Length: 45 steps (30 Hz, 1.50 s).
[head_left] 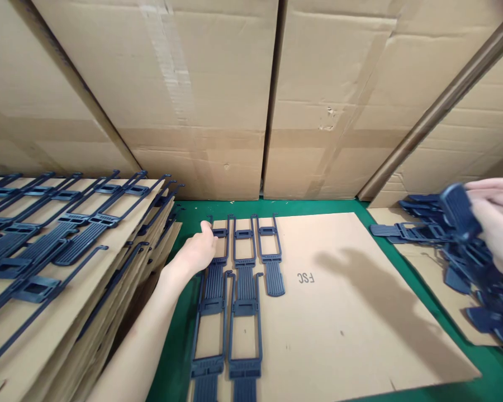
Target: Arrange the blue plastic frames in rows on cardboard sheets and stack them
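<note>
A: Where is the left hand (pixel 202 245) in my head view?
B: I see it at the upper-left dark blue frame (pixel 214 281), fingertips at its outer edge. Whether they pinch it or merely rest there, I cannot tell.
A: And the right hand (pixel 497 218)?
B: Partly cut off by the right edge of view, its fingers closed around a dark blue piece (pixel 460 212), above a heap of similar parts (pixel 482 301).
A: How do I read the arrangement in the centre?
B: Five frames lie on a cardboard sheet (pixel 318 335): three in the far row, two in the near. The sheet rests on a green table (pixel 180 340).
A: The surroundings?
B: Left, a layered cardboard stack (pixel 84 296) bearing similar frames; behind, large cartons (pixel 209 84).
</note>
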{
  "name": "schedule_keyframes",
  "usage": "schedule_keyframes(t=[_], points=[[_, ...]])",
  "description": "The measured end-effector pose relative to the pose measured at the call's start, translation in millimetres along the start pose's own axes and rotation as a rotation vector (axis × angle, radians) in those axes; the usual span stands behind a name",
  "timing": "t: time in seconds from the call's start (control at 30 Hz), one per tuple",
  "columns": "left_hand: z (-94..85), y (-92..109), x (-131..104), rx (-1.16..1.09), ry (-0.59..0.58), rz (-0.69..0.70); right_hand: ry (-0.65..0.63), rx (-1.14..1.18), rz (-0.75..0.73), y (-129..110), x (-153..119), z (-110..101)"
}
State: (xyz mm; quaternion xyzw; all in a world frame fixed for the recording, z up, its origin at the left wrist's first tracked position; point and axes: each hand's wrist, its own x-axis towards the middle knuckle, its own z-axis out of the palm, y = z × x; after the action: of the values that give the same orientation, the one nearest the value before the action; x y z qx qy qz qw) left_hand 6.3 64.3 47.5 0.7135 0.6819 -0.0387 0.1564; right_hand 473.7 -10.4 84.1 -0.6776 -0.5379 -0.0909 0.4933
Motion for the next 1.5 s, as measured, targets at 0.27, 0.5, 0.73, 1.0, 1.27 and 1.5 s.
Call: schedule_keyframes(t=[0.27, 0.5, 0.73, 1.0, 1.27, 1.5], points=[[3.7, -16.0, 11.1, -0.056, -0.130, -0.093, -1.168, -0.024, 0.315, 101.5, -40.3, 25.2], [7.7, -11.3, 12.8, -0.072, -0.142, -0.066, -1.133, -0.099, 0.232, 105.8, -60.5, 30.4], [6.5, -8.0, 15.8, -0.086, -0.062, -0.066, -0.897, -0.099, 0.310, 109.9, -66.3, 41.4], [14.0, -15.9, 29.2, -0.147, 0.023, -0.066, -0.767, -0.132, 0.348, 97.7, -50.5, 53.3], [-3.4, 13.3, -1.8, 0.055, 0.270, -0.014, -0.569, -0.079, 0.099, -4.0, -37.7, 30.9], [0.9, 50.7, -43.2, 0.126, 0.154, 0.763, -0.717, 0.460, -0.422, -79.1, -86.3, 63.5]])
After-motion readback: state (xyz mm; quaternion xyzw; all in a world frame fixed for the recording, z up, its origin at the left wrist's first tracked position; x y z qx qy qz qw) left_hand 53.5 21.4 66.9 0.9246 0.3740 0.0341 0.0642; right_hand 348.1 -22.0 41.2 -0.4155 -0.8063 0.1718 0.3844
